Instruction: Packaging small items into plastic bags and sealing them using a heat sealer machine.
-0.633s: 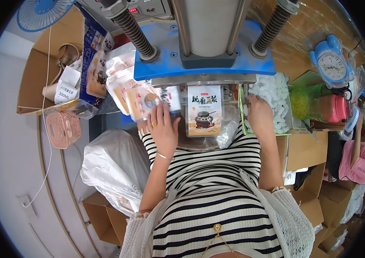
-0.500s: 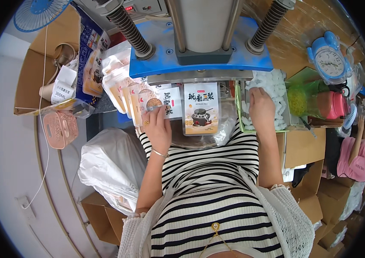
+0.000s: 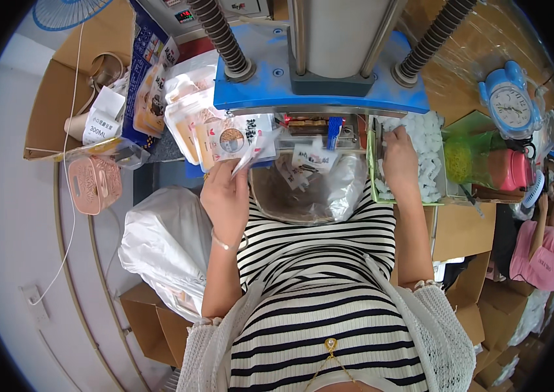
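My left hand is closed on the edge of a printed flat pouch, tilted up off the others. Beside it fans out a stack of similar pouches with white and orange print. My right hand is inside a green-rimmed box of small white plastic pieces. Its fingers are bent together among them; what they grip, if anything, is hidden. Between my hands, below the press, a bin lined with clear plastic holds printed pouches, partly blurred.
A press with a blue plate and springs stands ahead. At left are a cardboard box, a pink basket and a white bag. A blue clock and pink-lidded jar stand right, another person beyond.
The pouch that stood upright at the press has left that spot; pouches now show in the lined bin. My left hand has lifted a pouch edge. My right hand stays in the box.
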`<state>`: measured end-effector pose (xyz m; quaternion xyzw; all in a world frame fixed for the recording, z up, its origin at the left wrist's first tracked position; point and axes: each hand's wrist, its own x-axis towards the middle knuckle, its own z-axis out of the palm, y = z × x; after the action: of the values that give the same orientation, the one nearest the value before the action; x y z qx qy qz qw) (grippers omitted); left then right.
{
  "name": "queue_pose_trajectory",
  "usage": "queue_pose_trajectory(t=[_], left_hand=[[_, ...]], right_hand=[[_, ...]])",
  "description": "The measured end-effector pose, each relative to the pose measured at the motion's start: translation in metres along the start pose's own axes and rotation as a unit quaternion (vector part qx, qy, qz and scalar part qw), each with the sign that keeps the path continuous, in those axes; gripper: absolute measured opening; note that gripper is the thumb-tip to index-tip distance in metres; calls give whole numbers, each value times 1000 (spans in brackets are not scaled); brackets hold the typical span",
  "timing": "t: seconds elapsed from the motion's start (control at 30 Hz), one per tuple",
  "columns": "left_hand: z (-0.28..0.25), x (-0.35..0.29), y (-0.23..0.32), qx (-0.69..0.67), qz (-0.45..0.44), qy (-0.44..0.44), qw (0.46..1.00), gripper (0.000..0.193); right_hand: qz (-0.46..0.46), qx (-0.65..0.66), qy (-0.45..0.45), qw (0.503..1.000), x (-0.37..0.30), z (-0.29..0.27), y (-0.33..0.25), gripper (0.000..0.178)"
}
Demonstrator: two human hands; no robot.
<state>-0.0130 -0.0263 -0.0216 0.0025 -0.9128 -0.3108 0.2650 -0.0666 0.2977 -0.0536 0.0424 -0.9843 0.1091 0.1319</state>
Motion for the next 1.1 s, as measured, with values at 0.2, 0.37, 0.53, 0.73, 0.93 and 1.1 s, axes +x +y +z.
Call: queue_pose_trajectory(t=[0.2,0.37,0.53,0.73,0.93,1.1], left_hand=[[2,-13,36,-259,-161,-217,927,20],[43,-44,25,-396,-272,-264,836,25],[56,-49,20,-420,-304,-304,799,25],[56,-48,28,-499,-343,-285,743,27],[68,-55,28,-451,-318,-277,787,24],[68,-54,26,-376,-313,-321,811,23]], right_hand=[[63,68,41,995,-1,-10,-6,26],[-18,19,-3,1000,-2,-8,-3,26],[-10,-14,-26,1000,-6,-7,1,22],[-50,-65,-100,992,-15,-20,-2,20],[11,48,-40,998,-13,-15,1,25],[148,437,-49,886,-13,-31,-16,19]])
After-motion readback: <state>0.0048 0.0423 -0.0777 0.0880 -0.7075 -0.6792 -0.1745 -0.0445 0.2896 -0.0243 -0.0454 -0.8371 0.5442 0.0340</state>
